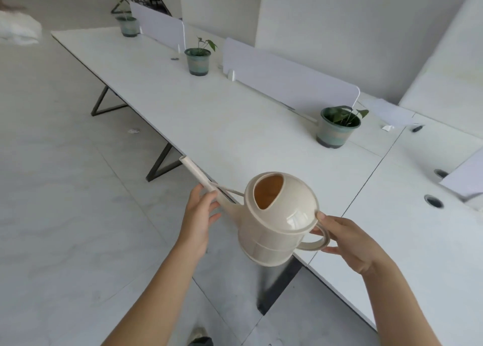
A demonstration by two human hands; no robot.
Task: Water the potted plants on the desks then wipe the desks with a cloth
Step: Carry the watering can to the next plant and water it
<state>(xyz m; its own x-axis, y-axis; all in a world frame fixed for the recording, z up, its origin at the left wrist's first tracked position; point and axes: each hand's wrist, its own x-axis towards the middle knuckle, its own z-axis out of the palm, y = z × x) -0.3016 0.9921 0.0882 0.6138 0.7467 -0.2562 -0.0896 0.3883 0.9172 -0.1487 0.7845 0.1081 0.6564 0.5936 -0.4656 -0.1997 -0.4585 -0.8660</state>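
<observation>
Right hand (347,243) holds the watering can (277,223) by its loop handle; left hand (200,215) steadies the spout. Hard, smooth plastic, probably heavy with water.

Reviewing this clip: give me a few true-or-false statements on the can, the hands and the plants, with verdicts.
1. Both hands hold the watering can. True: left hand on the spout, right hand at the handle.
2. Water is pouring into the nearest pot. False: the spout points away, over the floor.
3. Three potted plants stand on the desk. True.
4. A cloth lies in the right hand. False: it holds only the can's handle.
</observation>
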